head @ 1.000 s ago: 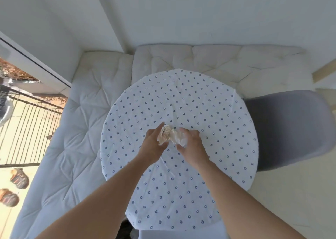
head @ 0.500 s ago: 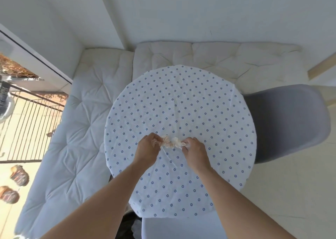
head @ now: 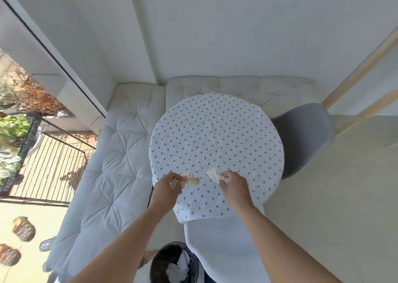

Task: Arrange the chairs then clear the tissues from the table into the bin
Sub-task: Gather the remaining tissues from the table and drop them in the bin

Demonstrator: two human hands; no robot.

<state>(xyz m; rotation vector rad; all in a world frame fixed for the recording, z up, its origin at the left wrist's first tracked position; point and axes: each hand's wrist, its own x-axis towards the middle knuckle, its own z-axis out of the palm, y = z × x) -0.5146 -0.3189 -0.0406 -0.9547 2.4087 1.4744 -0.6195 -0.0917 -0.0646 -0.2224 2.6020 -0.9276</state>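
A round table (head: 215, 132) with a white, blue-dotted cloth stands in the middle. My left hand (head: 169, 187) is closed on a crumpled tan-stained tissue (head: 191, 179) above the table's near edge. My right hand (head: 233, 184) is closed on a crumpled white tissue (head: 213, 173), a short gap to the right of the other. A dark round bin (head: 165, 263) with white tissue inside sits on the floor below, between my forearms. A white chair (head: 226, 246) is tucked at the near side and a grey chair (head: 303, 136) at the right.
A white tufted cushion bench (head: 112, 164) wraps the left and far sides of the table. A glass door and black railing (head: 49, 164) lie to the left. Pale floor (head: 333, 196) spreads to the right.
My hands have drawn apart, each taking one tissue, and have come back toward the table's near edge. The view has pulled back, so the bin and white chair now show.
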